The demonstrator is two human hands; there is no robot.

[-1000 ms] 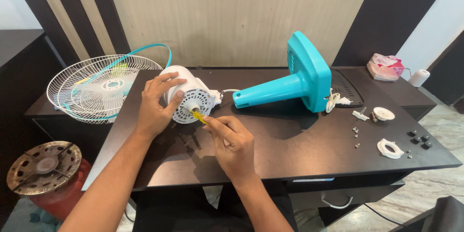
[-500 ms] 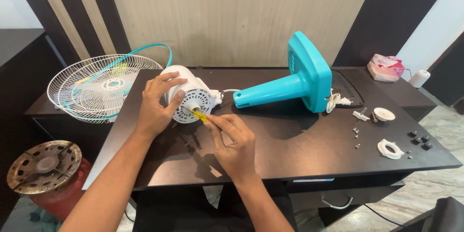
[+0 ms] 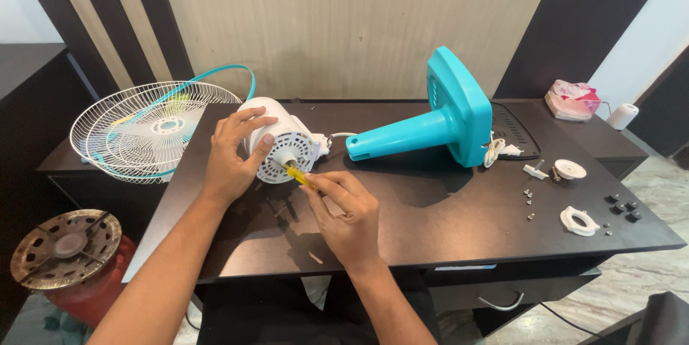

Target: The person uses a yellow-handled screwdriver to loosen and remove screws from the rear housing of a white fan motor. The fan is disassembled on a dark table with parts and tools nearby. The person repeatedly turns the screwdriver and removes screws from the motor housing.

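Both hands work the white motor (image 3: 281, 138) near the table's (image 3: 430, 223) left end — my left hand (image 3: 231, 155) wraps its housing, my right hand (image 3: 349, 212) pinches a yellow screwdriver (image 3: 298, 175), tip at the vented face. Just beside it lies the teal stand (image 3: 438, 119); a wire guard (image 3: 147, 129) rests left.
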